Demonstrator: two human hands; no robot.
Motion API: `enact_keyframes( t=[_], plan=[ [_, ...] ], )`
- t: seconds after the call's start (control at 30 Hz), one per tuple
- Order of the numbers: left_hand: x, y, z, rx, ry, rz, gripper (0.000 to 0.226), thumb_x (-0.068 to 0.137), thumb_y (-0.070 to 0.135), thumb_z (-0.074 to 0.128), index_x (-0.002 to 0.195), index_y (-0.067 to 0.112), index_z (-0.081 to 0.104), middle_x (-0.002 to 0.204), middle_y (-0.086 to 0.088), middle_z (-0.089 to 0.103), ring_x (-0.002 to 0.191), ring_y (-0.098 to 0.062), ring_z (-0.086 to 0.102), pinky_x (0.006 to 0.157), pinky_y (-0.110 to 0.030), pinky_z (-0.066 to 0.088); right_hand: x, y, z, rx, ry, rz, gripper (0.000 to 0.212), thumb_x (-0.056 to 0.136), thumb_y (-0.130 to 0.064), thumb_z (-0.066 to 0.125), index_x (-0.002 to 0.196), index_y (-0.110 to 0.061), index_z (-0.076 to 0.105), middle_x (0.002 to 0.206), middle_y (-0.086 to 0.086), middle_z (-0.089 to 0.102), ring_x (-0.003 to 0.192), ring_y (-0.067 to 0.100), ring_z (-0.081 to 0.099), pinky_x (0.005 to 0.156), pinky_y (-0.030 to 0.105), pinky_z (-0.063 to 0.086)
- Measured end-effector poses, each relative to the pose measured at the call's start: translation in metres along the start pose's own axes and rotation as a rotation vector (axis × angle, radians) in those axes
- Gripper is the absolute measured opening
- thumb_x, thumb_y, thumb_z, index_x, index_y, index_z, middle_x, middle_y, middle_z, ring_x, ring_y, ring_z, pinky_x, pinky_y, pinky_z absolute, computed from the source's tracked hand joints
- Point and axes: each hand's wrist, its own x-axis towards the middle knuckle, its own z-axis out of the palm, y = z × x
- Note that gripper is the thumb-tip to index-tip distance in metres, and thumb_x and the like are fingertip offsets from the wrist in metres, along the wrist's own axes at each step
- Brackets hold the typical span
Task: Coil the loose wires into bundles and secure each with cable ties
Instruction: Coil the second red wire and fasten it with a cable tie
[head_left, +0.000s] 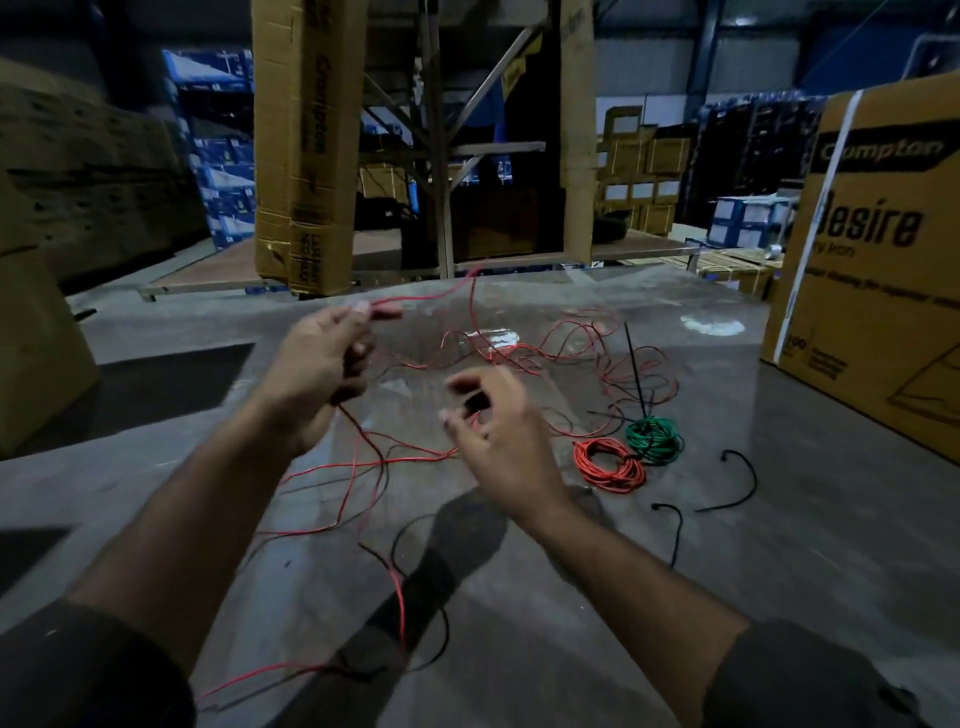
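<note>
A person's left hand (317, 364) is raised above a grey floor (779, 519), its thumb and fingers curled round and pinching a few strands of loose red and black wire (374, 462); one red strand runs on past the fingertips, away from the person. The right hand (493, 431) hovers just beside it, a little lower, fingers half curled; it is blurred, and whether it pinches a strand or holds nothing cannot be told. From the left hand the wire falls to the floor and spreads in slack tangled loops, some trailing toward the person and more lying beyond the hands. To the right, on the floor, lie two finished bundles touching each other: a red coil (608, 465) and a green coil (655, 440), the green one with a black cable tie (636, 371) sticking up from it. Two spare black ties (737, 483) lie nearby, apart from the coils. A large cardboard box (878, 260) stands at the far right. The step in hand looks to be the start of winding a third bundle. The next move likely calls for the right hand to draw slack and lay even loops into the left without snagging the tangle.
</note>
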Motion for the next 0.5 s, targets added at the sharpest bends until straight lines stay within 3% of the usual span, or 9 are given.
enact_keyframes(
  t=[0.1,0.2,0.27,0.33,0.37,0.5],
  plan=[
    [-0.011,0.015,-0.023,-0.066,-0.036,0.064,0.034,0.105,0.031,0.039,0.111,0.019,0.070,0.065,0.007,0.041,0.055,-0.006,0.032,0.047,-0.020,0.021,0.019,0.011,-0.014,-0.118,0.263,0.134,0.074,0.077,-0.027,0.083,0.135,-0.026,0.037,0.130,-0.003,0.036,0.091,0.002,0.057,0.072,0.017,0.052],
    [-0.020,0.019,-0.041,-0.038,-0.029,0.039,0.035,0.103,0.033,0.043,0.107,0.019,0.075,0.065,0.007,0.039,0.055,-0.006,0.031,0.047,-0.020,0.020,0.041,0.028,-0.013,-0.150,0.230,0.245,0.098,0.072,-0.034,0.085,0.148,-0.027,0.024,0.141,0.000,0.029,0.089,0.011,0.064,0.073,0.022,0.048],
    [-0.027,0.016,-0.052,-0.017,-0.010,0.022,0.035,0.102,0.033,0.043,0.107,0.017,0.074,0.065,0.008,0.041,0.055,-0.006,0.032,0.045,-0.019,0.026,0.052,0.044,-0.006,-0.071,0.177,0.280,0.077,0.078,-0.033,0.080,0.142,-0.033,0.038,0.136,-0.002,0.044,0.099,0.019,0.065,0.079,0.034,0.055],
    [-0.035,0.014,-0.061,0.012,0.019,-0.005,0.035,0.101,0.034,0.045,0.105,0.015,0.074,0.066,0.008,0.044,0.057,-0.006,0.036,0.049,-0.020,0.030,0.055,0.052,0.002,0.049,0.111,0.259,0.028,0.090,-0.023,0.068,0.117,-0.025,0.062,0.114,0.003,0.065,0.099,0.023,0.067,0.079,0.048,0.059],
    [-0.039,0.011,-0.067,0.043,0.039,-0.025,0.036,0.100,0.035,0.045,0.102,0.013,0.073,0.067,0.007,0.047,0.057,-0.006,0.039,0.052,-0.022,0.031,0.054,0.053,0.002,0.126,0.090,0.250,0.012,0.095,-0.017,0.061,0.105,-0.020,0.066,0.101,0.004,0.069,0.095,0.023,0.069,0.078,0.048,0.060],
    [-0.052,0.004,-0.086,0.051,-0.034,-0.247,0.056,0.102,0.041,0.035,0.081,0.007,0.074,0.070,-0.008,0.057,0.054,-0.013,0.050,0.052,-0.029,0.043,0.056,0.026,-0.011,0.417,0.125,0.145,0.026,0.102,-0.013,0.040,0.089,-0.014,0.063,0.079,0.006,0.065,0.077,0.019,0.063,0.077,0.032,0.053]
  ],
)
